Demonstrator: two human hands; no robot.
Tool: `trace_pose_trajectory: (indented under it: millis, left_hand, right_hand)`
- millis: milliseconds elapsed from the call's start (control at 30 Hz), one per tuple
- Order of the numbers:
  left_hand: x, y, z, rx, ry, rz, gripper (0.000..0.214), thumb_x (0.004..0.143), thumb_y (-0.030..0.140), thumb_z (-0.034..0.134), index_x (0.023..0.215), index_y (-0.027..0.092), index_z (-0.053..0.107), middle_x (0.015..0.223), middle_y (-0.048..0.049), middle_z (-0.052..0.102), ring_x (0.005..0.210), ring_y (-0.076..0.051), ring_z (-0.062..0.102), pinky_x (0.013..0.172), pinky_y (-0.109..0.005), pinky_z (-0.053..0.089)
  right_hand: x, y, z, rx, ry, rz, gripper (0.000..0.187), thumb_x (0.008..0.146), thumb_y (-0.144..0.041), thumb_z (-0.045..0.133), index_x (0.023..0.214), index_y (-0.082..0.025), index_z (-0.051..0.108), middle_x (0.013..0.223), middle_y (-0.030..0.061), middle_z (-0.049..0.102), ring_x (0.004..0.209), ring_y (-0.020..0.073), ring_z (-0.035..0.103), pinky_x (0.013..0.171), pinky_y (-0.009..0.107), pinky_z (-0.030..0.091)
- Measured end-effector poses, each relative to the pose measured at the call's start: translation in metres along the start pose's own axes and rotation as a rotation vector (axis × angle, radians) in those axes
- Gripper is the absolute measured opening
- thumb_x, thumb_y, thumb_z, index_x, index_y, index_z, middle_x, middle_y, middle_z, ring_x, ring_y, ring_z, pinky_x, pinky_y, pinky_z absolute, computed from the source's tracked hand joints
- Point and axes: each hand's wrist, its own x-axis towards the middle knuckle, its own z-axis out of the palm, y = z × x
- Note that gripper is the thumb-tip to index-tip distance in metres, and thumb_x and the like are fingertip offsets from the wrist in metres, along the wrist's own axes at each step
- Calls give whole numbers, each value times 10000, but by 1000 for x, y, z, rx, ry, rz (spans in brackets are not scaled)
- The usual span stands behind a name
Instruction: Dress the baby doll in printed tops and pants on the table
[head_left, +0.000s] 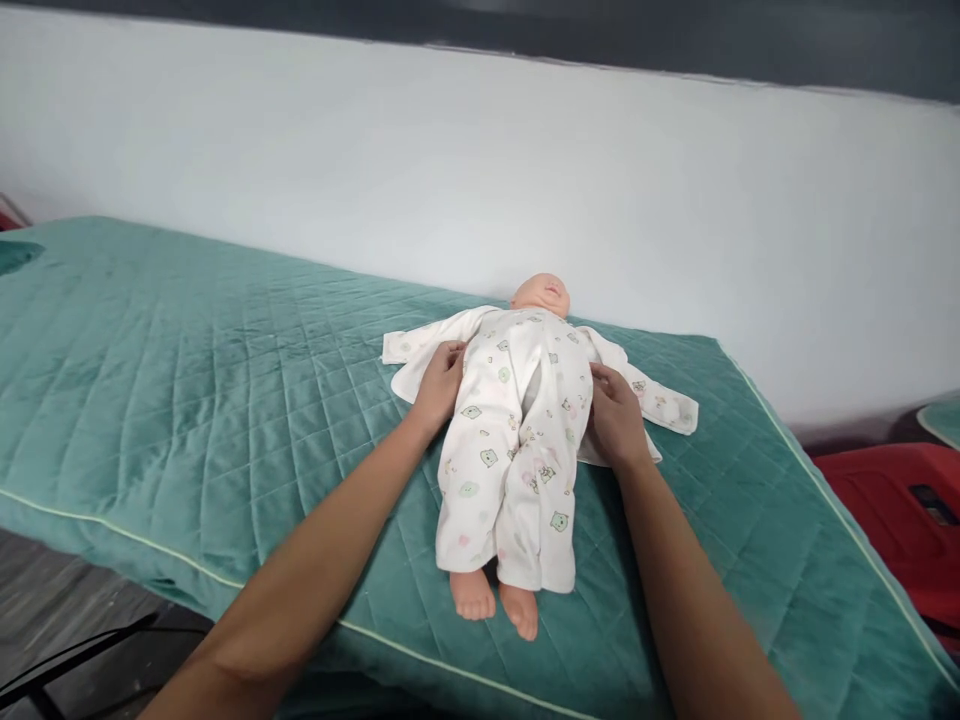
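A baby doll [541, 292] lies on its back, head toward the wall and bare feet toward me. White printed trousers [487, 455] cover its legs and reach high over its belly. Beneath it a matching white shirt [664, 405] is spread out, its sleeves stretched to both sides. At the left side of the trousers, near the waist, my left hand [441, 382] is closed with its fingertips on the cloth. My right hand [616, 412] grips the opposite side at about the same height, its fingertips partly hidden by the fabric.
The doll rests on a bed with a green quilted cover [225, 400], edged in pale piping. Behind it rises a white wall [375, 160]. A red plastic chair [892, 500] stands beyond the right edge. Thin black bars [82, 650] show at lower left.
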Motion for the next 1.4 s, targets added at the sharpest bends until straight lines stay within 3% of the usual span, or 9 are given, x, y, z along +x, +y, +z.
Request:
trace_pose_trajectory:
  millis: [133, 233, 367, 533, 667, 933, 1167, 1300, 1400]
  left_hand:
    - [-32, 1, -13, 62, -15, -1, 279, 950, 464, 509, 955, 189, 562, 966, -34, 639, 944, -178, 575, 889, -294, 475]
    - [-66, 2, -26, 40, -70, 42, 250, 940, 447, 553, 964, 198, 536, 1010, -27, 621, 941, -164, 582, 877, -284, 478]
    - [-125, -1, -47, 124, -117, 145, 179, 941, 369, 585, 996, 202, 550, 1039, -41, 605, 981, -174, 592, 931, -325, 479]
    - [-195, -10, -65, 325, -202, 319, 285, 914, 184, 588, 1186, 260, 546, 1214, -80, 558, 1146, -209, 587, 1002, -395, 495]
    - [-219, -18, -63, 558, -210, 420, 433, 865, 110, 585, 1252, 298, 538, 1227, -80, 563, 1132, -235, 597, 962, -429, 524]
    - [-217, -8, -45, 790, -77, 537, 262, 961, 157, 490, 1184, 236, 603, 1079, -90, 668, 933, -233, 656, 804, -396, 547]
    - [-216, 17, -42, 664, -102, 681, 230, 975, 137, 496, 1163, 234, 586, 1025, -79, 694, 880, -208, 668, 757, -346, 542]
    - [-228, 26, -50, 520, -99, 575, 188, 966, 139, 490, 1096, 254, 562, 945, -57, 681, 828, -198, 655, 731, -344, 537]
    - [-238, 18, -56, 457, -59, 478, 171, 968, 147, 471, 1047, 266, 564, 943, -49, 684, 849, -202, 669, 742, -343, 549]
  right_hand:
    - [-48, -10, 0, -93, 74, -95, 506, 909, -516, 598, 1325, -228, 613, 1370, 102, 664, 1242, 277, 631, 1082, 494, 480]
    - [-102, -15, -1, -148, -21, -168, 575, 957, -458, 570, 1497, -293, 461, 1587, 77, 456, 1413, 271, 492, 1171, 525, 395]
    - [-176, -14, -7, -308, -141, -229, 586, 952, -383, 597, 1511, -314, 434, 1635, 79, 377, 1503, 299, 364, 1205, 581, 342]
    - [-228, -7, -11, -454, -98, -264, 531, 939, -332, 611, 1453, -319, 480, 1559, 111, 477, 1419, 324, 484, 1105, 591, 471]
    - [-234, -7, -6, -494, -22, -323, 359, 947, -304, 588, 1305, -297, 569, 1344, 126, 626, 1230, 306, 631, 989, 547, 566]
    - [-228, -18, 10, -533, 0, -347, 217, 950, -249, 545, 1158, -288, 593, 1081, 96, 666, 961, 274, 681, 765, 440, 609]
    - [-222, -51, 3, -533, -128, -454, 125, 965, -227, 521, 1029, -283, 612, 918, 58, 677, 799, 235, 672, 676, 370, 559]
    - [-232, -78, -3, -582, -161, -538, 101, 944, -229, 579, 1018, -298, 590, 902, 58, 671, 805, 246, 671, 677, 383, 550]
    - [-236, -79, -5, -626, -186, -561, 87, 948, -218, 569, 994, -291, 585, 874, 46, 667, 782, 237, 666, 652, 372, 544]
